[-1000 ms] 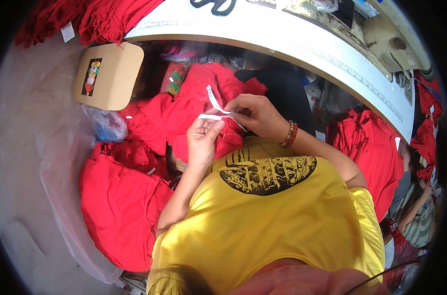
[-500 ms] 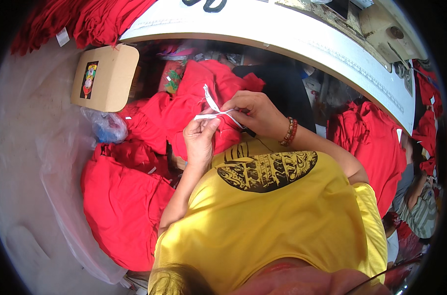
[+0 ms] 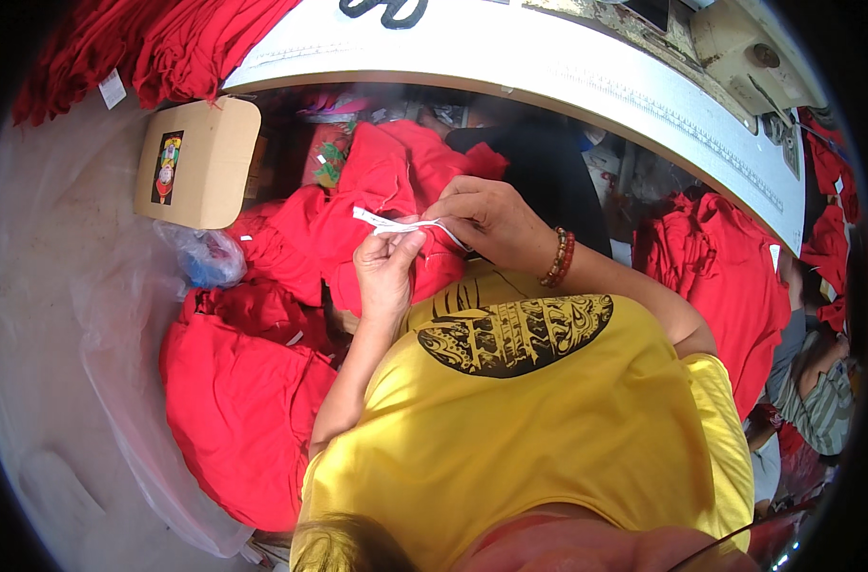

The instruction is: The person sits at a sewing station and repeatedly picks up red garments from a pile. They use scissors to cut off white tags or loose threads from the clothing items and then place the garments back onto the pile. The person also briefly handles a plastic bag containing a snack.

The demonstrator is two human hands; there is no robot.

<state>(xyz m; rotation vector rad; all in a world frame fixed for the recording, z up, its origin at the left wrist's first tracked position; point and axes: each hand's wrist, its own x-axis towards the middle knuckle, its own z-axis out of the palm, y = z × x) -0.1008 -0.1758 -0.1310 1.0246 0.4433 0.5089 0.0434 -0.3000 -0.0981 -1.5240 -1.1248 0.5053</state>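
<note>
Left hand (image 3: 386, 275) and right hand (image 3: 496, 217) pinch a white tape (image 3: 382, 224) above red cloth (image 3: 382, 167). Its ends, spread apart a second ago, now lie together, leaving the tape nearly aligned.

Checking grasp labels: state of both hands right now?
Left hand: closed, pinching the white strip.
Right hand: closed, pinching the white strip too; exact contact partly hidden.
</note>
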